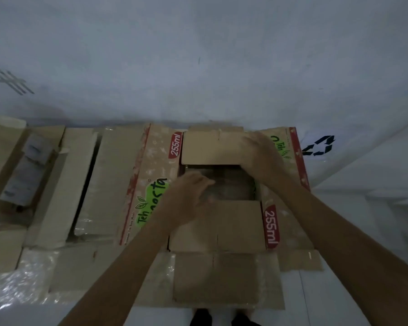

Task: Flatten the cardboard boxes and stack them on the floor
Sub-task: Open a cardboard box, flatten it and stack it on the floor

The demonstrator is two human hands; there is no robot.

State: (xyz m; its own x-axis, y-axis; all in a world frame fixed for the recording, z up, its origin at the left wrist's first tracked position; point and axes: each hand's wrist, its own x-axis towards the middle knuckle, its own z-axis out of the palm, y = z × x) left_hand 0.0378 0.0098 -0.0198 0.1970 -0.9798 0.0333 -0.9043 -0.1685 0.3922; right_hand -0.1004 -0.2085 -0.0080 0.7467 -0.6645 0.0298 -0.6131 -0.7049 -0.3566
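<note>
A printed tea carton [156,161] with green and red "255ml" markings lies on the floor against the wall, its flaps spread outward. A square opening shows in its middle. My left hand [189,194] rests palm down at the left rim of that opening, fingers apart. My right hand [260,154] presses flat on the far plain flap [210,147], near its right end. The near plain flap [233,227] lies between my arms. Neither hand grips anything.
More flattened brown cardboard [85,184] lies to the left, some with shiny tape. A plain cardboard sheet [222,278] sits under the carton near my feet [222,318]. A white wall [198,55] stands behind; white sheeting with a recycling mark [319,145] is right.
</note>
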